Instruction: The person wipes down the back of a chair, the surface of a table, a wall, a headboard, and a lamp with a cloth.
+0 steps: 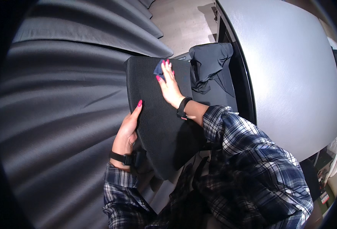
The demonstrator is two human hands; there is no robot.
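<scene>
A black ribbed-fabric chair backrest or cushion (157,114) stands before me, its broad face turned up. My left hand (128,126) grips its left edge, the thumb lying on the ribbed face and the other fingers hidden behind it. Near the far end, my right hand (169,81) presses a small dark blue cloth (158,69) flat against the fabric. Beyond the right edge, a crumpled dark grey garment or cloth (210,60) lies over a dark grey surface (220,91) that looks like a chair seat.
Close on the right is a light grey tabletop (294,71) with a dark edge. Grey curtains (62,86) hang in folds along the left, near my left hand. Pale flooring (182,25) shows at the top. Mixed items, partly blurred, are at the far lower right.
</scene>
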